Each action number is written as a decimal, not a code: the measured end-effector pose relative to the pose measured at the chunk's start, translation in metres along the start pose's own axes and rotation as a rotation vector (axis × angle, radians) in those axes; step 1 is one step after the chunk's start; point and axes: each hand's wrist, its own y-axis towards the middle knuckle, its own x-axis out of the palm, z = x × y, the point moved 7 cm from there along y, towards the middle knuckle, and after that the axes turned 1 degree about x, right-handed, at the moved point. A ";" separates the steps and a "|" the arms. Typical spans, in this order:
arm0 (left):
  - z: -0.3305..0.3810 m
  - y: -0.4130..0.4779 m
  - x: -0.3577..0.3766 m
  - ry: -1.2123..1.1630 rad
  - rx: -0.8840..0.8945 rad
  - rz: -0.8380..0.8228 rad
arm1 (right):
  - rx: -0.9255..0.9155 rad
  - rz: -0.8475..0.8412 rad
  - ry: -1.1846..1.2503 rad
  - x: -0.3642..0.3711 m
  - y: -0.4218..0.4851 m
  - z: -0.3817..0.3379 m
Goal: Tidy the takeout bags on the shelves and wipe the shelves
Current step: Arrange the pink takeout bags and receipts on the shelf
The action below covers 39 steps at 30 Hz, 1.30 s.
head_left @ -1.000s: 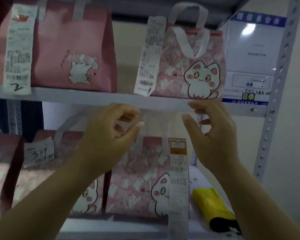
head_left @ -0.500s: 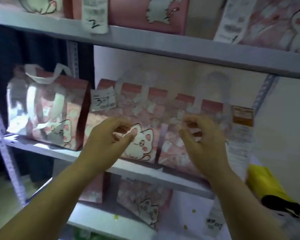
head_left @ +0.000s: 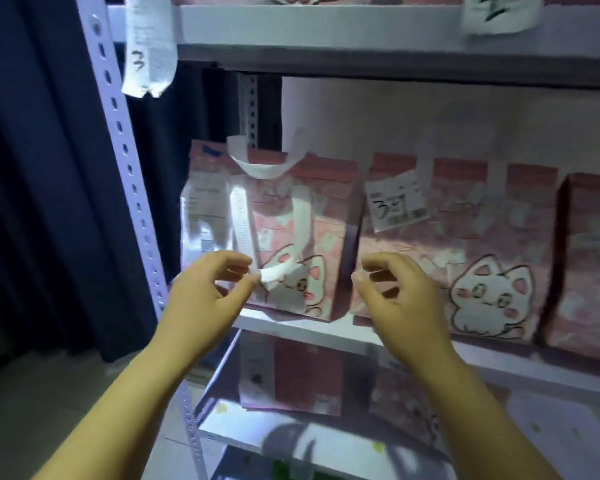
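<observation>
Shelf edge (head_left: 302,325): left hand (head_left: 207,292) touching bag handle (head_left: 278,271).

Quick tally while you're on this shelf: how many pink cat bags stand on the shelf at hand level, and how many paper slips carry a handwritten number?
Pink cat bags on the hand-level shelf: 3 (left bag, middle bag, right bag, cut off by the frame edge)
Slips with a handwritten number: 3 (slip marked 3, slip marked 2, slip on the middle bag)
Total: 6

Pink cat-print takeout bags upright in a row on middle shelf (head_left: 312,329): left bag (head_left: 274,237) with white handles, center bag (head_left: 465,251) beside it, labelled 3-21.
</observation>
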 end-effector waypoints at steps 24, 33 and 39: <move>-0.101 0.033 -0.039 -0.153 -0.111 -0.219 | 0.322 -0.098 -0.190 0.078 -0.005 -0.004; -0.089 0.025 -0.061 -0.156 -0.055 0.034 | 0.242 0.096 -0.059 0.048 -0.009 -0.017; -0.044 0.014 -0.047 -0.195 0.038 0.033 | 0.233 0.206 -0.007 0.006 -0.021 -0.006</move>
